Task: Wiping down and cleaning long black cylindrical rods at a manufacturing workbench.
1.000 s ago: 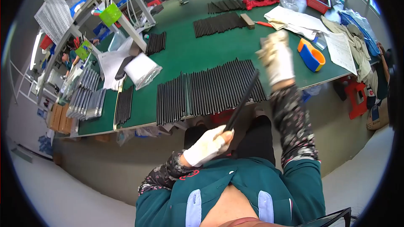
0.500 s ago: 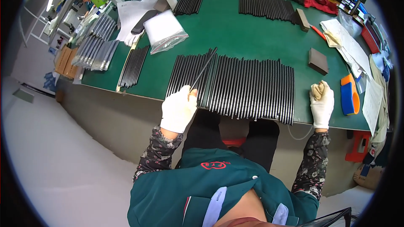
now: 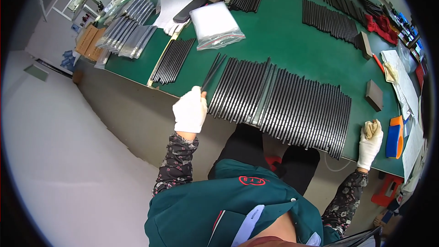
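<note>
My left hand [image 3: 190, 112], in a white glove, is closed around the lower ends of slim black rods [image 3: 213, 72], at least two, which slant up and to the right. They are just left of a long row of similar rods, split by a narrow gap into a left group [image 3: 241, 89] and a wider right group [image 3: 307, 110]. On the right by the table edge, my gloved right hand [image 3: 369, 151] is closed on a bunched beige cloth [image 3: 372, 129]. That hand is apart from the row.
A green table [image 3: 274, 41] carries more black rods [image 3: 173, 61] at left and rods [image 3: 329, 20] at far right. A plastic bag [image 3: 215, 25] lies beyond my left hand. Near my right hand are a grey-brown block [image 3: 374, 96] and a blue-orange object [image 3: 394, 138].
My left hand has moved from over the left group to beside its left edge, carrying the rods. The view has shifted and turned; my right hand keeps the cloth near the table edge.
</note>
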`<action>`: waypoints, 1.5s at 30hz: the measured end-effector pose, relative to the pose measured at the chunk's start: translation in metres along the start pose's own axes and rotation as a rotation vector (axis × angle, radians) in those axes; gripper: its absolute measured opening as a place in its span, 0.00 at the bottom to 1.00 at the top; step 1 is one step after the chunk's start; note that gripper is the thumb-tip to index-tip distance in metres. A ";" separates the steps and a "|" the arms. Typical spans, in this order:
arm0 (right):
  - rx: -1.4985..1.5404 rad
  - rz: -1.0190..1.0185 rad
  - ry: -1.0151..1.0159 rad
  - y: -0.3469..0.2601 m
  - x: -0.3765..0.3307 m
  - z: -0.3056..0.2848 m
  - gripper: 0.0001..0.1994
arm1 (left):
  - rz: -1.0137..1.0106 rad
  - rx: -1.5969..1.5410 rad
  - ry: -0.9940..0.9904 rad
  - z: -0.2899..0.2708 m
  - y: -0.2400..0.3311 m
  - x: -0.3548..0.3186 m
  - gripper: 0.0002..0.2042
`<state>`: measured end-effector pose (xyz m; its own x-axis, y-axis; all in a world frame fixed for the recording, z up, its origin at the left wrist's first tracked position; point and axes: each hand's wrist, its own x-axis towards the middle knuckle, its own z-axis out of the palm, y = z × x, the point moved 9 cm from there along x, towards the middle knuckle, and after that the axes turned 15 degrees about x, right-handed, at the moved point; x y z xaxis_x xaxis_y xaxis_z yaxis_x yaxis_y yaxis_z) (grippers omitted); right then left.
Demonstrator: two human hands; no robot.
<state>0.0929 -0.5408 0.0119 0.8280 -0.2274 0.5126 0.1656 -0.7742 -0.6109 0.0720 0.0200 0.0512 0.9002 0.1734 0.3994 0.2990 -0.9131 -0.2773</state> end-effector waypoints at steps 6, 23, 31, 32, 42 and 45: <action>-0.102 0.031 0.021 0.013 0.001 -0.004 0.26 | 0.166 -0.211 0.063 -0.015 0.004 -0.004 0.10; -0.131 0.113 0.018 0.042 -0.003 -0.015 0.28 | 0.738 -0.586 -0.011 0.002 0.023 -0.006 0.39; -0.102 0.076 0.020 0.042 -0.001 -0.017 0.27 | 0.744 -0.701 0.028 0.008 0.024 -0.004 0.36; -0.112 0.077 0.022 0.041 0.004 -0.019 0.27 | 0.801 -0.655 0.061 0.004 0.026 -0.007 0.35; 0.715 -0.274 -0.600 -0.290 0.041 0.167 0.17 | 0.845 -0.839 0.296 -0.006 0.036 -0.027 0.21; 0.646 -0.870 -0.942 -0.381 -0.014 0.217 0.20 | 0.829 -0.807 0.325 -0.006 0.037 -0.026 0.20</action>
<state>0.1350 -0.1140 0.1068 0.3365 0.8369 0.4316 0.7928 -0.0044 -0.6094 0.0575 -0.0205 0.0356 0.5687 -0.5709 0.5921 -0.7221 -0.6913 0.0270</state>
